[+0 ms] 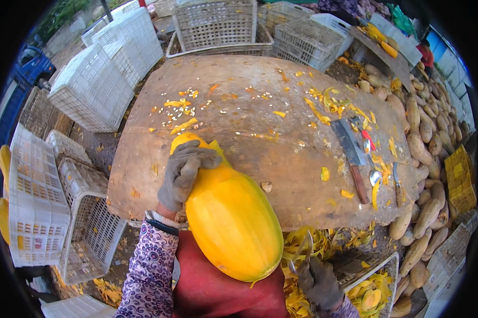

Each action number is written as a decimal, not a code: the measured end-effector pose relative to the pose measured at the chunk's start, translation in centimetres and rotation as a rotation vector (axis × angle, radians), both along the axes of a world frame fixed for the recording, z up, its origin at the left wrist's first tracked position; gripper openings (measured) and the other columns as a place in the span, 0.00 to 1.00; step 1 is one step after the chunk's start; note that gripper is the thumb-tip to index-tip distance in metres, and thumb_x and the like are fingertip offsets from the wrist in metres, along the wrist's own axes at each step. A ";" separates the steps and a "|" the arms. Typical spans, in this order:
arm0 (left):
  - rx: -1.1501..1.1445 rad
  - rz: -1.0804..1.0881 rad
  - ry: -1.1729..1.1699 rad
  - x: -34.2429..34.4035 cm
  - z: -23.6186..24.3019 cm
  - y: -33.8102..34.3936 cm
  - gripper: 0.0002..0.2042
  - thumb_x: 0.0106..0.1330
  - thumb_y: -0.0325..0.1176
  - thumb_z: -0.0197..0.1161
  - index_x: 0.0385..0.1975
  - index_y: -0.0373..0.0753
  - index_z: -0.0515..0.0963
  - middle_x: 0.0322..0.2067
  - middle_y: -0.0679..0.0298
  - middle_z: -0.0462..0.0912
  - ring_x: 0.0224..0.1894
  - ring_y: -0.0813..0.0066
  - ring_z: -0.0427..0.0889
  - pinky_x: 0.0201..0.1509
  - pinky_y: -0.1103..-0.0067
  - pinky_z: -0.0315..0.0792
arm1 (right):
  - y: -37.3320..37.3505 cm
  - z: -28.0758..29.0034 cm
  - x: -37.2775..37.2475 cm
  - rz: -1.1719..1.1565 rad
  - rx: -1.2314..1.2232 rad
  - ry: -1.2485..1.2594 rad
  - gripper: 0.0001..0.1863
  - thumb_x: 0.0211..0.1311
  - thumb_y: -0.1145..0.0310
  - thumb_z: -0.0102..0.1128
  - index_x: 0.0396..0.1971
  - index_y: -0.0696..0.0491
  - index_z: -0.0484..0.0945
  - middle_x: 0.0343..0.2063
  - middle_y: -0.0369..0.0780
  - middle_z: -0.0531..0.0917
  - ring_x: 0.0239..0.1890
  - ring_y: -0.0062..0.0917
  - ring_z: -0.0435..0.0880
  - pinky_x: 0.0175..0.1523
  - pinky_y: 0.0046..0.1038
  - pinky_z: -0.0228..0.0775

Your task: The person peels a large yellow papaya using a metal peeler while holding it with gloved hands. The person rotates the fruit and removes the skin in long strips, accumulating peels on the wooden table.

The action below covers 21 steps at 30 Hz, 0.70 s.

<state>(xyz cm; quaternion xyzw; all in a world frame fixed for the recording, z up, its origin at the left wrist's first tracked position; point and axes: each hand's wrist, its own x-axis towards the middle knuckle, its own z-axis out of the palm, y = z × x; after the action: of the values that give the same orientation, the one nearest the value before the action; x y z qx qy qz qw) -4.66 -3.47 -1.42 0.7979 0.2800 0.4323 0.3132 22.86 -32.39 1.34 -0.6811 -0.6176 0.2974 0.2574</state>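
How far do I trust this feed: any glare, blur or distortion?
In the head view, fisheye distortion bows the edges of the wooden table, and black fills the corners; the light is soft daylight, with a pale sheen on the yellow squash; the right hand looks softer and darker than the left hand, its fingers hard to make out.

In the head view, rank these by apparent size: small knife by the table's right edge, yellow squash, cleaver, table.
Largest to smallest:
1. Table
2. Yellow squash
3. Cleaver
4. Small knife
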 end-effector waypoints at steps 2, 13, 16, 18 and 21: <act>0.045 -0.011 0.028 0.0 0.1 0.1 0.25 0.75 0.45 0.39 0.31 0.38 0.84 0.38 0.59 0.89 0.49 0.62 0.85 0.69 0.63 0.64 | 3.4 -0.4 1.0 0.043 -0.031 0.031 0.10 0.66 0.63 0.60 0.38 0.55 0.75 0.16 0.44 0.78 0.19 0.39 0.82 0.24 0.40 0.73; -0.038 0.027 0.018 0.4 0.4 -0.1 0.28 0.73 0.51 0.41 0.30 0.35 0.85 0.37 0.56 0.89 0.50 0.60 0.85 0.72 0.61 0.60 | 22.3 -0.3 1.2 0.692 -0.342 -0.068 0.18 0.76 0.55 0.47 0.50 0.54 0.76 0.40 0.51 0.83 0.37 0.47 0.84 0.41 0.41 0.76; -0.042 0.055 0.037 0.5 0.3 -0.1 0.25 0.72 0.47 0.43 0.30 0.36 0.86 0.37 0.57 0.89 0.49 0.61 0.85 0.71 0.62 0.61 | 19.2 0.4 1.7 0.755 -0.163 -0.194 0.19 0.75 0.54 0.48 0.41 0.56 0.76 0.34 0.52 0.83 0.34 0.46 0.84 0.37 0.43 0.75; -0.036 0.068 0.033 0.5 0.3 -0.1 0.24 0.72 0.45 0.43 0.30 0.37 0.86 0.38 0.58 0.90 0.49 0.62 0.85 0.70 0.63 0.62 | 16.0 0.9 1.9 0.518 -0.217 0.094 0.18 0.74 0.55 0.49 0.34 0.56 0.73 0.29 0.52 0.82 0.29 0.46 0.83 0.33 0.44 0.74; -0.021 0.058 0.016 0.4 0.2 -0.2 0.24 0.72 0.44 0.43 0.30 0.37 0.86 0.38 0.58 0.90 0.49 0.63 0.85 0.70 0.62 0.62 | 10.6 1.4 1.5 0.373 -0.123 0.118 0.15 0.71 0.59 0.51 0.37 0.56 0.76 0.24 0.51 0.81 0.23 0.47 0.82 0.27 0.44 0.73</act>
<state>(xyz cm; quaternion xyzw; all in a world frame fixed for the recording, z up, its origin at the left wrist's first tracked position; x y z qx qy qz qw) -4.24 -3.62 -1.20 0.7895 0.3100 0.4318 0.3069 24.38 -21.79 2.71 -0.5506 -0.6977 0.4163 0.1915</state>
